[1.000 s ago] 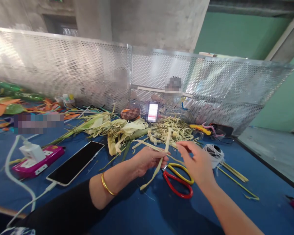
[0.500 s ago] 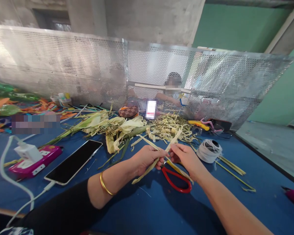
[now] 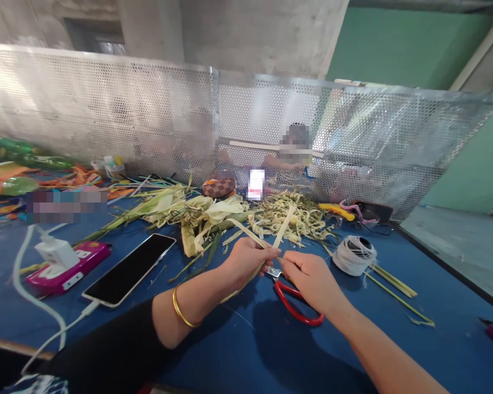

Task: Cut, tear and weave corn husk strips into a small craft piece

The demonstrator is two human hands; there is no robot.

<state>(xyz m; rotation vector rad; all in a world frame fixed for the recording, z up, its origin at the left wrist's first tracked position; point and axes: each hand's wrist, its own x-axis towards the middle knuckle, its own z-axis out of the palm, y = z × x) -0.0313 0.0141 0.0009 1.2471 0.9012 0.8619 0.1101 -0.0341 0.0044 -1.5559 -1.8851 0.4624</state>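
My left hand [image 3: 248, 258] pinches several pale corn husk strips [image 3: 286, 224] that cross at its fingertips, some pointing up and away, one trailing down toward me. Close against it, my right hand [image 3: 306, 272] is closed at the crossing, its fingertips pressed on a strip there. Just beneath both hands lies a pair of scissors with red handles [image 3: 298, 317] on the blue table; the blades are mostly hidden. Beyond the hands spread a pile of husk shreds [image 3: 298, 216] and a heap of whole corn husks [image 3: 205, 216].
On the left lie a phone [image 3: 131, 268] on a charging cable and a magenta power strip [image 3: 92, 257]. To the right are a spool of white string [image 3: 353, 256] and thin stalks [image 3: 396, 282]. A perforated metal screen [image 3: 148, 120] crosses the back, with a person [image 3: 285, 160] behind it.
My right hand has closed in and turned lower beside the left fingertips. The strip that hung under my right hand is no longer visible there. The view has shifted slightly.
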